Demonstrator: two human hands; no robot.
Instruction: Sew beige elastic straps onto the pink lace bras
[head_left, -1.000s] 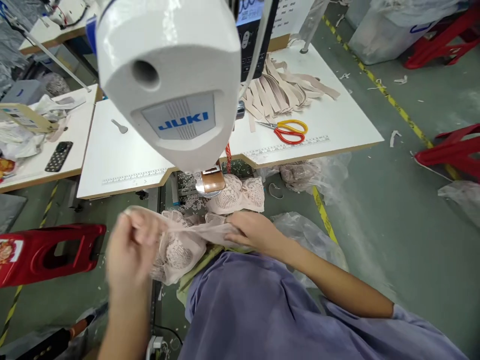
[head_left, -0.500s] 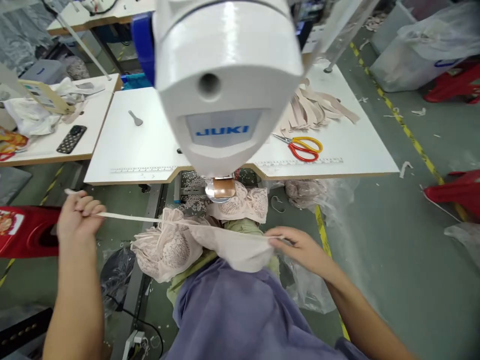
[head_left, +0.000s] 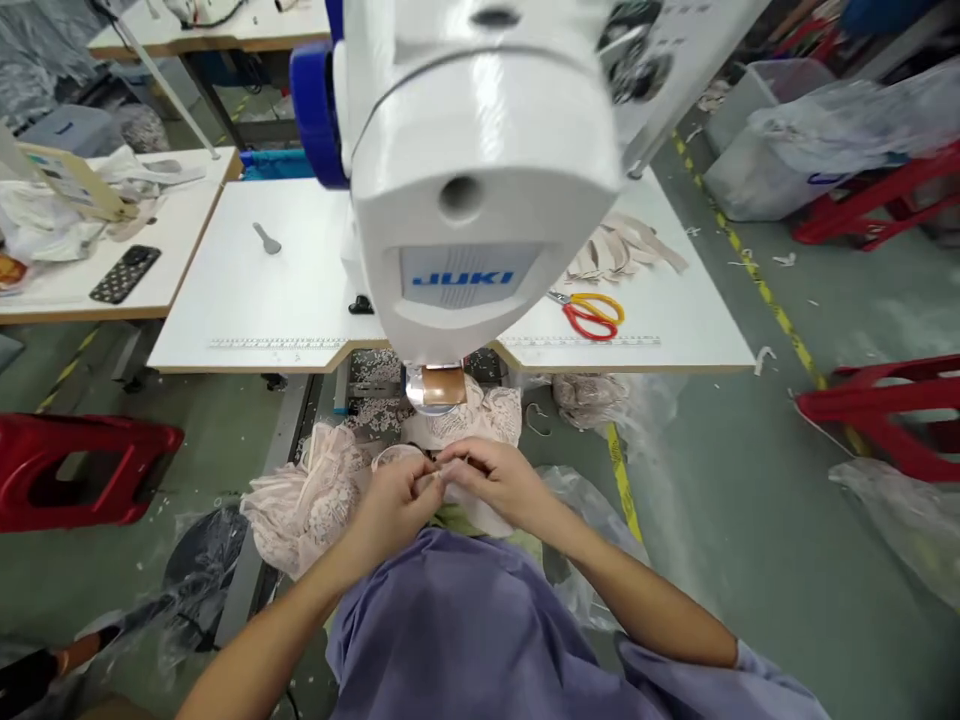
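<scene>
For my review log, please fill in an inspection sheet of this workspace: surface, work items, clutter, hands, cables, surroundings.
Surface: white table, with a white sewing machine overhanging its front edge.
Work items: pale fabric, partly covered; lace heap to the left; lace bra beyond.
Clutter: scissors, grey tool and fabric strips on the table.
Hands: left hand and right hand close together, both pinching the pale fabric.
Cables: part of a dark cable near the picture's bottom edge; ends not visible.
Surroundings: red stool at left; side table bearing a phone; green floor with scattered scraps.
</scene>
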